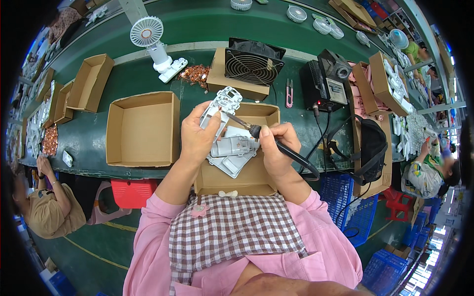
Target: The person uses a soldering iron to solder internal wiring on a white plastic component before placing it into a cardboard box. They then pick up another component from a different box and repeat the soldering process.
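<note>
Held a white plastic casing (210, 114) in the left hand (197, 133), up over the back left part of an open cardboard box (266, 116), with the grip closed down to the casing's thickness and the thumb laid on its near face. Pinched a soldering iron (255, 130) in the right hand (277, 148), closing that grip round the dark handle between thumb and fingers and pointing the metal tip up and leftward at the casing. Could not quite make out any contact between tip and casing, given their small size in the view. Had a loose pile of white plastic parts (229, 150) lying in the box below both hands. Saw a second cardboard box (143, 129) to the left on the green tabletop (123, 76), and behind it a white handheld fan (147, 32) on its stand, just beside a heap of coppery bits (195, 75). Noticed a black box fan (252, 64) straight ahead on a cardboard carton (221, 85), then pink-handled snips (289, 93) to its right and a black power unit (333, 81) farther along. Spotted a black bag (373, 150) at the right and a blue crate (338, 195) below tabletop level.
</note>
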`<state>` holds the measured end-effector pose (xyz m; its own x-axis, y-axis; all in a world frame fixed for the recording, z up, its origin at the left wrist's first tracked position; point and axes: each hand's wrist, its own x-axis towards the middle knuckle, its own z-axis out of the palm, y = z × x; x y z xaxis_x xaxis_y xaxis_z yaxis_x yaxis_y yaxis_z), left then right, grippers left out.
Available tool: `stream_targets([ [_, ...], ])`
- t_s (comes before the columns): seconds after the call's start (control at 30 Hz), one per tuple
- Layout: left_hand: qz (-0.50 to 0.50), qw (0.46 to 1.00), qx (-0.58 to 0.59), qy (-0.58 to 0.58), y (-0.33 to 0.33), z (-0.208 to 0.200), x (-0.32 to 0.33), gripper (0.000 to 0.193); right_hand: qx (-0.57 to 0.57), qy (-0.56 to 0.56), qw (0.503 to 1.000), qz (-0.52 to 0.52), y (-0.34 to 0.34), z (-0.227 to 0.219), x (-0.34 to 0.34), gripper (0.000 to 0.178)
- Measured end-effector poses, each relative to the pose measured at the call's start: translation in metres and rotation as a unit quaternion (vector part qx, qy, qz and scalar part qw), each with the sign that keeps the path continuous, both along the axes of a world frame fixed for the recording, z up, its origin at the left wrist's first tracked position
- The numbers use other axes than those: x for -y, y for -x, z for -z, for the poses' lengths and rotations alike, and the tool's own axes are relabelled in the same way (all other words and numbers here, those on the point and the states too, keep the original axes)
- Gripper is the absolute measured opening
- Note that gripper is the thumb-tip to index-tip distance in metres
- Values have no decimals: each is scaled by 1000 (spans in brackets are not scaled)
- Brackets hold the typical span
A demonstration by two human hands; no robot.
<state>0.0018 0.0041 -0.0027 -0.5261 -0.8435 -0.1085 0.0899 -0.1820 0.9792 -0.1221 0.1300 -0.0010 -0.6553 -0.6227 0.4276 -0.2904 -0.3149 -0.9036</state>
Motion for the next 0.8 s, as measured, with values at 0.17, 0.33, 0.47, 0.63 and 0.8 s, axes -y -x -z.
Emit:
stream_targets([
  [0.17,8,1000,11,2,-1,-1,0,28,76,43,996,-13,-1,0,-2,15],
  [0.33,13,1000,26,0,-1,-3,-1,25,52,27,998,-11,1,0,-1,15],
  [0.47,18,999,30,5,0,-3,-1,26,62,18,998,-10,0,0,-1,15],
  [0.63,26,999,29,12,-1,-3,-2,27,66,22,997,-15,0,0,0,15],
  [0.8,25,999,23,10,-2,-4,-3,25,62,13,998,-12,0,0,-1,15],
])
